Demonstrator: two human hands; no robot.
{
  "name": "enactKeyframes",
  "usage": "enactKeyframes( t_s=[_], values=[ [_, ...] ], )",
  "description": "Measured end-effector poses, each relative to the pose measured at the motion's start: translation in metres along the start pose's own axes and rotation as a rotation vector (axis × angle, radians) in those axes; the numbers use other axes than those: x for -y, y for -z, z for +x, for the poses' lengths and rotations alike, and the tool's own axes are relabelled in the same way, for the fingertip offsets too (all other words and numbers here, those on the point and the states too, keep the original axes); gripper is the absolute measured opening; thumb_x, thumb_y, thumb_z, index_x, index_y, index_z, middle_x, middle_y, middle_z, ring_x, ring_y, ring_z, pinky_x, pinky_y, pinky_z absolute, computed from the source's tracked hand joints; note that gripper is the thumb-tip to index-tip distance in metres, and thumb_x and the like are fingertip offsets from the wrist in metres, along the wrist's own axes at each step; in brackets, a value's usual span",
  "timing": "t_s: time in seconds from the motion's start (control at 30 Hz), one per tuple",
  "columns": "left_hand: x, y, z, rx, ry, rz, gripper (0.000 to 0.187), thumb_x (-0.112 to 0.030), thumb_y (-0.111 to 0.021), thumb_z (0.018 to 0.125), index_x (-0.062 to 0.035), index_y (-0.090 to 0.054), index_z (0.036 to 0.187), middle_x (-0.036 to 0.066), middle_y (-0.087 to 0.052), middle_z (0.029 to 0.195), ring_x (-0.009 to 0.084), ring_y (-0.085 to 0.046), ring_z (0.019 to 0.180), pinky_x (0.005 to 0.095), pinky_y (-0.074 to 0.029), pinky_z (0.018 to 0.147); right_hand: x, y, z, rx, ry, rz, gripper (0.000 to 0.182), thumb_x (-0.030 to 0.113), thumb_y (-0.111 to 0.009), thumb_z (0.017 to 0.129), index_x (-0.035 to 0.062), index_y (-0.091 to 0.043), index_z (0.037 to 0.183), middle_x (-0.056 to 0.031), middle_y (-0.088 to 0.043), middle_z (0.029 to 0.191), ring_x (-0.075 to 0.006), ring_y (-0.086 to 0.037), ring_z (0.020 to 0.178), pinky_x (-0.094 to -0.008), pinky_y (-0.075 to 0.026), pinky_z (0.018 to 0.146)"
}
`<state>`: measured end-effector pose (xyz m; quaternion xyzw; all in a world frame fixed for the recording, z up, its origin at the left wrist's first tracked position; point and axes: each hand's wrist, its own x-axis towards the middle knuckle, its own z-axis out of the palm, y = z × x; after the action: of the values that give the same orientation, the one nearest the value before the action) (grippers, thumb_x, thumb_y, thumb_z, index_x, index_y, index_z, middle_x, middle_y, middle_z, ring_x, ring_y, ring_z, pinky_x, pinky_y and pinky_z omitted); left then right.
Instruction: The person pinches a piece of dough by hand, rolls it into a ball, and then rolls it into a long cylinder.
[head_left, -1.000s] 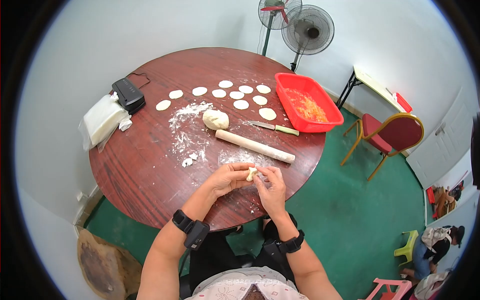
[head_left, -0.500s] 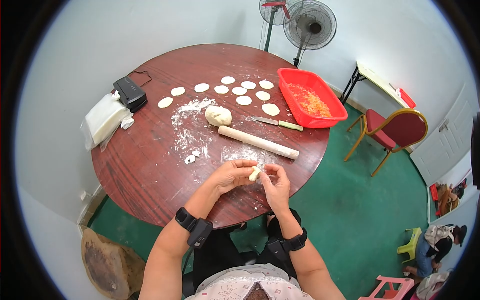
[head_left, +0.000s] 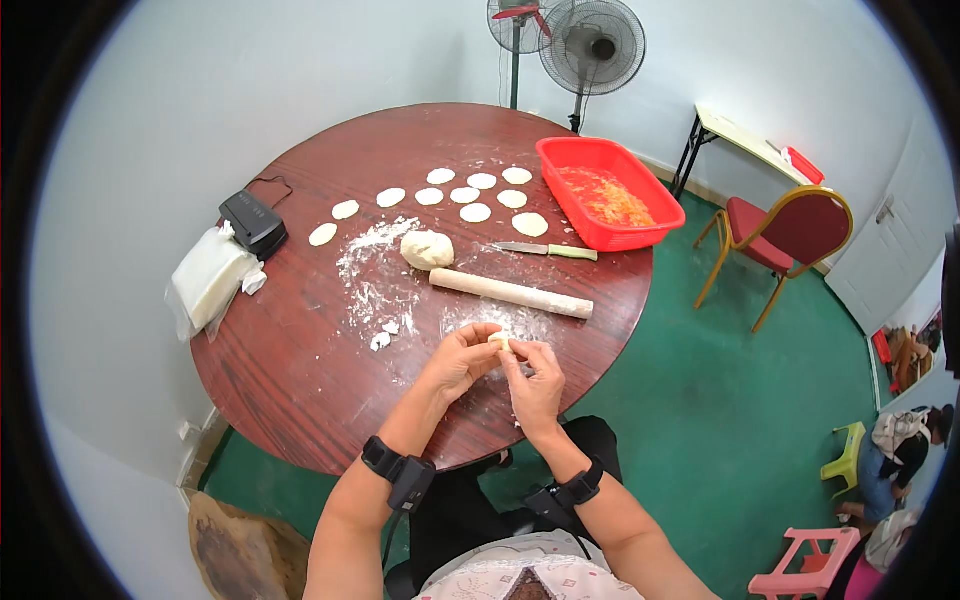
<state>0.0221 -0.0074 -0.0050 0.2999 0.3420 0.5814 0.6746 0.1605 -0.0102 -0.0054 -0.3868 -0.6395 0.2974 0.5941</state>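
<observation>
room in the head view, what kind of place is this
Likely a plain back room used for making dumplings: a round wooden table with dough rounds, a rolling pin, a red basket of filling.

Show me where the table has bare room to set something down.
The widest bare patch is the near-left wood of the table, between the plastic bag, the floured strip and the left hand. The far edge beyond the dough discs is bare too. Crowded: the middle, with dough ball, rolling pin, knife and red basket.

Pale dough piece [head_left: 499,342]; dark red table [head_left: 300,340]; red basket [head_left: 570,160]; green-handled knife [head_left: 548,250].
</observation>
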Motion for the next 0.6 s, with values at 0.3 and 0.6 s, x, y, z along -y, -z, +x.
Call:
enactKeyframes(
  t_s=[0.3, 0.6],
  values=[
    [-0.003, -0.003, 0.0, 0.069, 0.016, 0.014, 0.034, -0.001, -0.063, 0.078, -0.0009, -0.055, 0.111, 0.011, -0.057, 0.112, 0.0189, -0.058, 0.099, 0.033, -0.049, 0.087, -0.004, 0.008, 0.002, -0.03, -0.03, 0.002, 0.011, 0.006, -0.065, 0.077, 0.002, -0.066, 0.086, -0.0099, -0.059, 0.081, -0.022, -0.057, 0.076, -0.0307, -0.045, 0.068],
    [-0.008, -0.011, -0.005, 0.061, 0.01, 0.004, 0.034, 0.002, -0.061, 0.078, -0.0002, -0.053, 0.111, 0.01, -0.059, 0.106, 0.0183, -0.059, 0.095, 0.0326, -0.051, 0.085, -0.004, 0.011, 0.003, -0.026, 0.046, 0.013, 0.015, 0.006, -0.064, 0.077, 0.0035, -0.065, 0.091, -0.0098, -0.059, 0.087, -0.023, -0.055, 0.081, -0.0312, -0.044, 0.073]
  ],
)
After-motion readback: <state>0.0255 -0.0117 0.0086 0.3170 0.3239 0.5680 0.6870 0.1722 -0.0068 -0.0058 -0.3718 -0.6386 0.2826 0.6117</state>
